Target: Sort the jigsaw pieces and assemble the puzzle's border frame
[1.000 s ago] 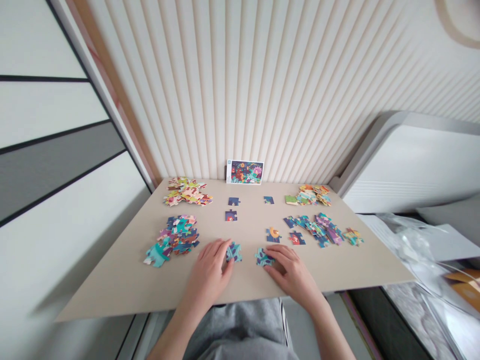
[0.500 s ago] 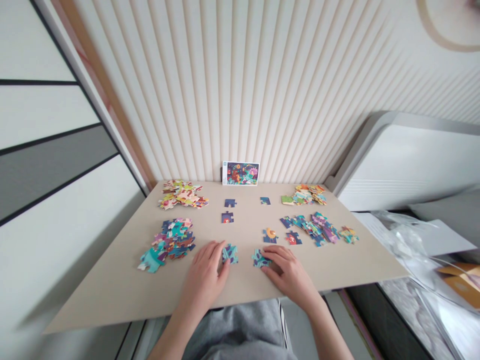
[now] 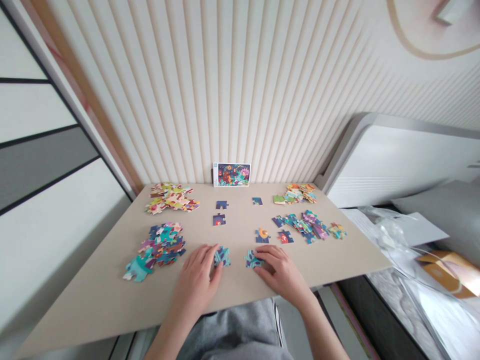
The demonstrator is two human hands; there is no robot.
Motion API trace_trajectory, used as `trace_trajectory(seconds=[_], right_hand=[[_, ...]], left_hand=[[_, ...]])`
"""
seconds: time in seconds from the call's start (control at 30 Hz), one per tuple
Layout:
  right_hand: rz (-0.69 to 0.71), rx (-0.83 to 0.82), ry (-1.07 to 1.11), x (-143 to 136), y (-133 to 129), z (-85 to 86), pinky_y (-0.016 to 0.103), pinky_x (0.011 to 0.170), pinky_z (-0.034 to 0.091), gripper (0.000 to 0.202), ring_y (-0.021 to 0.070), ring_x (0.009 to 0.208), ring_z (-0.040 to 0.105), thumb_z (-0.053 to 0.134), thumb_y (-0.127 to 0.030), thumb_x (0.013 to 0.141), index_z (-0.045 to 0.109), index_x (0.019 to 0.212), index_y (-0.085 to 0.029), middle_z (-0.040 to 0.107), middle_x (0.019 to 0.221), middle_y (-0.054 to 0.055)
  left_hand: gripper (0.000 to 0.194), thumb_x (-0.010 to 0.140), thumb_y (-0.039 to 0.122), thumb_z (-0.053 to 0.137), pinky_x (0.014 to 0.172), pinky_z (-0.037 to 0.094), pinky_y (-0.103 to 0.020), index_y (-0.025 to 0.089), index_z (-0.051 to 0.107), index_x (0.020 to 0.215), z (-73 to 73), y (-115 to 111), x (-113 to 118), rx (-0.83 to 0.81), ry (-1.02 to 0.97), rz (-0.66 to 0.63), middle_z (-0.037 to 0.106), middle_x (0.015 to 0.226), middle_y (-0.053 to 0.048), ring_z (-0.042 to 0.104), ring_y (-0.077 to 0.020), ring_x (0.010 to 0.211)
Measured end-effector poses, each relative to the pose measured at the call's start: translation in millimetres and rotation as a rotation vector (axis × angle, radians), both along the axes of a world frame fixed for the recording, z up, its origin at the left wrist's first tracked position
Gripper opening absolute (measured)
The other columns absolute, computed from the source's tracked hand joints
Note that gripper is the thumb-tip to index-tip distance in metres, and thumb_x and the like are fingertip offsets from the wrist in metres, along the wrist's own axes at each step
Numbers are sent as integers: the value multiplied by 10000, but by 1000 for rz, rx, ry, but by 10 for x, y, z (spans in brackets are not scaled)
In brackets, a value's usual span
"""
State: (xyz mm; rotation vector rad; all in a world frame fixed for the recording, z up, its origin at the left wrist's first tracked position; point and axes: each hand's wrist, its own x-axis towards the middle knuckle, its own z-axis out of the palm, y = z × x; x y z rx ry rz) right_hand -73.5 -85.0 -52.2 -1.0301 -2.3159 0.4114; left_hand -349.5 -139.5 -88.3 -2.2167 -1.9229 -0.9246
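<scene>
Near the table's front edge, my left hand [image 3: 200, 272] is closed at the fingertips on a teal and purple jigsaw puzzle piece [image 3: 223, 256]. My right hand [image 3: 279, 270] grips a similar teal puzzle piece [image 3: 251, 259] between thumb and fingers. The two pieces lie on the table with a gap between them. Just beyond my right hand lie a piece with an orange shape [image 3: 263, 235] and a dark piece with a red figure [image 3: 285, 237]. Farther back are a dark blue piece [image 3: 222, 205], a blue and red piece [image 3: 219, 219] and a small blue piece [image 3: 257, 201].
A picture card [image 3: 232, 175] leans upright against the ribbed wall. Puzzle heaps lie at the back left [image 3: 170, 199], front left [image 3: 161, 245], back right [image 3: 297, 194] and right [image 3: 303, 225] of the beige table [image 3: 93, 295]. A bed with papers [image 3: 446, 310] stands to the right.
The whole view has shifted, so the table and things appear slightly farther left. Both hands keep their hold on the same two pieces, which stay apart.
</scene>
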Motion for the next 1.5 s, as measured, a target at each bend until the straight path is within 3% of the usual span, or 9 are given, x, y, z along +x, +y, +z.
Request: trace_trajectory(seconds=[0.4, 0.63, 0.8, 0.9, 1.1, 1.2, 1.3, 1.5], right_hand=[[13, 19, 48, 13, 36, 65, 427, 1056, 523, 287, 252, 1181, 654, 690, -330, 972, 714, 1254, -285, 704, 1268, 86], [-82, 132, 26, -43, 582, 284, 428, 1061, 499, 221, 247, 1157, 661, 686, -362, 979, 748, 1169, -270, 721, 1223, 83], [-69, 114, -56, -70, 984, 270, 393, 1054, 495, 248, 244, 1172, 658, 685, -384, 980, 750, 1165, -233, 735, 1206, 93], [-125, 143, -84, 152, 1085, 242, 392, 1057, 486, 247, 245, 1172, 661, 640, -389, 1004, 748, 1165, -236, 737, 1221, 88], [-661, 217, -148, 1217, 1074, 95, 473, 1033, 464, 314, 312, 1142, 651, 566, -426, 1002, 746, 1163, -225, 739, 1201, 119], [-785, 175, -231, 1659, 976, -57, 491, 1037, 443, 393, 350, 1217, 609, 603, -501, 958, 730, 1211, -228, 715, 1257, 129], [-834, 132, -245, 1823, 846, -193, 486, 1016, 442, 453, 354, 1232, 598, 580, -547, 949, 706, 1262, -244, 691, 1316, 124], [-848, 170, -245, 1767, 746, -270, 490, 1008, 441, 461, 356, 1209, 612, 523, -515, 973, 693, 1278, -215, 731, 1233, 129]], left_hand=[[397, 1008, 339, 529, 1067, 503, -509, 222, 568, 1384, -44, 20, -30, 45, 21, -12, 660, 1293, -137, 608, -326, 1253], [391, 1008, 366, 507, 1052, 504, -504, 217, 583, 1362, -77, 39, -55, 24, 29, -15, 662, 1299, -137, 620, -322, 1234], [406, 1011, 373, 504, 1065, 496, -492, 205, 569, 1375, -70, 33, -60, 37, 31, -28, 662, 1308, -143, 614, -317, 1247], [408, 1011, 383, 509, 1053, 505, -495, 205, 571, 1373, -72, 35, -61, 53, 30, -33, 668, 1301, -144, 620, -319, 1238], [406, 1014, 391, 511, 1038, 512, -500, 212, 569, 1373, -103, 49, -58, 82, 35, -33, 668, 1294, -143, 623, -319, 1222], [407, 1009, 395, 514, 1033, 511, -504, 214, 574, 1368, -116, 54, -54, 96, 49, -23, 672, 1288, -143, 623, -324, 1223], [399, 1005, 403, 514, 1026, 511, -498, 218, 582, 1352, -118, 56, -49, 97, 60, -21, 672, 1288, -141, 626, -325, 1214], [407, 1004, 406, 517, 1018, 516, -497, 213, 576, 1357, -107, 59, -49, 92, 69, -22, 672, 1291, -137, 633, -326, 1208]])
